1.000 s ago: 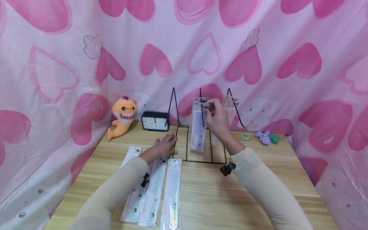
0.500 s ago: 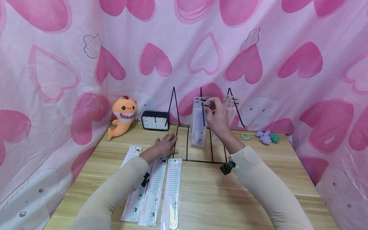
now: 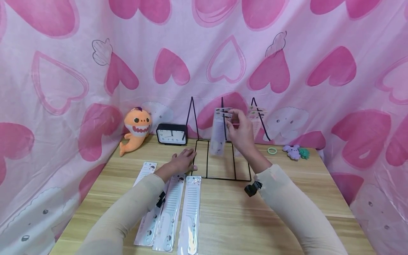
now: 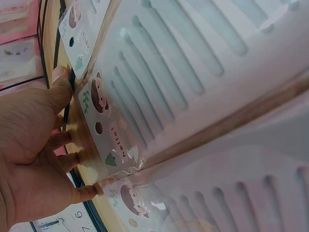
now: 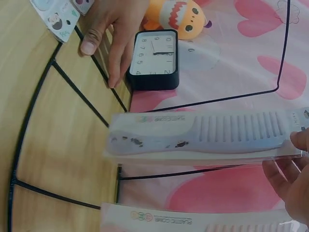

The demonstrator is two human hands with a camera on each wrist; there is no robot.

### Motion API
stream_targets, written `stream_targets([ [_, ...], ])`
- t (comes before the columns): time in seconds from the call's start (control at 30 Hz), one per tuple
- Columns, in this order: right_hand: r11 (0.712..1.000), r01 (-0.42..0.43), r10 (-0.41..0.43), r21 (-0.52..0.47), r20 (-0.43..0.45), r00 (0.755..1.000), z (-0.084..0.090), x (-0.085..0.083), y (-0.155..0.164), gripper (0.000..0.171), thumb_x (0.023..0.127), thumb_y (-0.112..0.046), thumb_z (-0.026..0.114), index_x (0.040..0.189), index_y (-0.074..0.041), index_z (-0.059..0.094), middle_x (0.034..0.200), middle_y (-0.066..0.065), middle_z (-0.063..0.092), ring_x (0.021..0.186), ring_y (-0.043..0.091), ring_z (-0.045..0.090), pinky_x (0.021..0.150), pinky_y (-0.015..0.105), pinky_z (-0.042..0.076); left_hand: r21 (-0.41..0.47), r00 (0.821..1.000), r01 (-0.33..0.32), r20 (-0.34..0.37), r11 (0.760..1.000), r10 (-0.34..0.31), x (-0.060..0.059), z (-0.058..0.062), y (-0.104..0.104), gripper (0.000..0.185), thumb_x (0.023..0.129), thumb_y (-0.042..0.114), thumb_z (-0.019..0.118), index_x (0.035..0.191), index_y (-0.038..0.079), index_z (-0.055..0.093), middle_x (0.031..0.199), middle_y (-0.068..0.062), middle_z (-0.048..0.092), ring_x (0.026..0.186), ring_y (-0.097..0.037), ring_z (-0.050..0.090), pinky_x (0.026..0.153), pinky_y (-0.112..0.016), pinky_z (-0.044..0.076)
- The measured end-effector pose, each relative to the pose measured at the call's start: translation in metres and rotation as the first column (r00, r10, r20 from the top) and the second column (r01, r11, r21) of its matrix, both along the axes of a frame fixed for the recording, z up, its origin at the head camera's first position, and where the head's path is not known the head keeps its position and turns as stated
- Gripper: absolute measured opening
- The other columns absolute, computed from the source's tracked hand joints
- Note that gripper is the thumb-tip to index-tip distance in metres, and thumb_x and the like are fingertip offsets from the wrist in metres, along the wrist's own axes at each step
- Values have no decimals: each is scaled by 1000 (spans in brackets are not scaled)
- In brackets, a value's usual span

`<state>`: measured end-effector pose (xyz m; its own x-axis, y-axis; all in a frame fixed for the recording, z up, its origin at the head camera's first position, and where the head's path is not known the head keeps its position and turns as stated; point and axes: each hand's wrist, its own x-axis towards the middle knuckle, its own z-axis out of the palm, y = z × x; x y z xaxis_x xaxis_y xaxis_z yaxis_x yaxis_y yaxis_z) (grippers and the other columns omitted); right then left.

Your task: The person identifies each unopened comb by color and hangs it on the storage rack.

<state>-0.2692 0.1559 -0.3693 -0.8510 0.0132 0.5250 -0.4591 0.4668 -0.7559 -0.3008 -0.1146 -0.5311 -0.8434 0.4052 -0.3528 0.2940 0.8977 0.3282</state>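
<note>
My right hand (image 3: 241, 131) pinches the top edge of a packaged plastic comb (image 5: 231, 135) at the middle hook of a black wire rack (image 3: 221, 179). The pack hangs down, with another pack's top card showing behind it. Thumb (image 5: 300, 140) and fingers are at the pack's header in the right wrist view. My left hand (image 3: 183, 162) rests on the rack's left base bar, fingers spread and fairly straight. Several packaged combs (image 3: 192, 212) lie on the table beneath and beside my left forearm; the left wrist view shows their headers close to the fingertips.
Pink packaged combs (image 3: 256, 124) hang on the rack's right hook. A black clock (image 3: 172, 134) and an orange shark plush (image 3: 137, 125) stand back left. At the back right lie a green ring (image 3: 272, 151) and a small purple toy (image 3: 292, 152). Behind hangs a heart-patterned curtain (image 3: 172, 67).
The lower end of the comb pack in my right hand has swung back, away from me. My right hand stays at the hook, and my left hand has not moved.
</note>
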Motion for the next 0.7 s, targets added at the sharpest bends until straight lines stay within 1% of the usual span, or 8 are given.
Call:
stream_targets([
  [0.13, 999, -42, 42, 5, 16, 999, -9, 5, 4, 50, 102, 6, 72, 149, -2, 59, 129, 25, 72, 116, 41, 76, 104, 54, 65, 3, 1000, -9, 3, 1000, 9, 1, 0, 1, 86, 110, 56, 61, 179, 24, 21, 189, -1, 5, 176, -32, 1, 136, -76, 6],
  [0.27, 997, -72, 71, 27, 33, 997, -21, 12, 8, 58, 102, 5, 73, 157, 0, 53, 139, 27, 71, 124, 43, 75, 107, 55, 63, -3, 1000, -9, -1, 1000, 9, 0, -1, 0, 87, 110, 57, 61, 179, 25, 20, 189, 0, 4, 176, -31, 0, 137, -75, 5],
  [0.4, 994, -85, 80, 68, 84, 993, -35, 22, 14, 64, 104, -1, 73, 162, 2, 48, 145, 26, 69, 132, 41, 72, 112, 54, 61, 1, 1000, -3, -10, 1000, 3, 1, -3, -2, 87, 110, 57, 62, 179, 25, 20, 189, -1, 5, 176, -32, 0, 137, -76, 5],
  [0.47, 992, -93, 84, 88, 104, 991, -45, 27, 19, 63, 105, -5, 74, 162, 2, 48, 146, 25, 70, 134, 40, 72, 113, 53, 61, 10, 1000, 0, -12, 1000, 0, 1, -2, -2, 87, 110, 57, 62, 179, 24, 20, 189, -1, 6, 176, -32, 1, 136, -76, 5],
  [0.53, 987, -106, 93, 117, 114, 989, -56, 32, 24, 60, 105, -8, 75, 160, 2, 52, 146, 23, 71, 134, 40, 72, 113, 54, 60, 16, 1000, 3, -12, 1000, -3, 2, -2, -2, 87, 110, 56, 62, 179, 23, 21, 189, -2, 6, 176, -33, 1, 136, -76, 5],
  [0.6, 982, -125, 109, 142, 115, 987, -68, 38, 30, 54, 105, -9, 76, 154, 4, 58, 143, 25, 71, 131, 42, 73, 111, 56, 61, 17, 1000, 6, -15, 1000, -6, 1, -3, -2, 87, 110, 56, 62, 179, 22, 21, 189, -2, 6, 176, -33, 1, 136, -76, 5],
  [0.7, 965, -149, 124, 216, 126, 984, -85, 44, 42, 45, 104, -8, 77, 145, 6, 66, 138, 28, 72, 126, 45, 74, 105, 57, 63, 13, 1000, 10, -30, 1000, -10, 2, -3, -2, 86, 110, 55, 62, 179, 22, 22, 189, -3, 7, 176, -34, 3, 136, -77, 7],
])
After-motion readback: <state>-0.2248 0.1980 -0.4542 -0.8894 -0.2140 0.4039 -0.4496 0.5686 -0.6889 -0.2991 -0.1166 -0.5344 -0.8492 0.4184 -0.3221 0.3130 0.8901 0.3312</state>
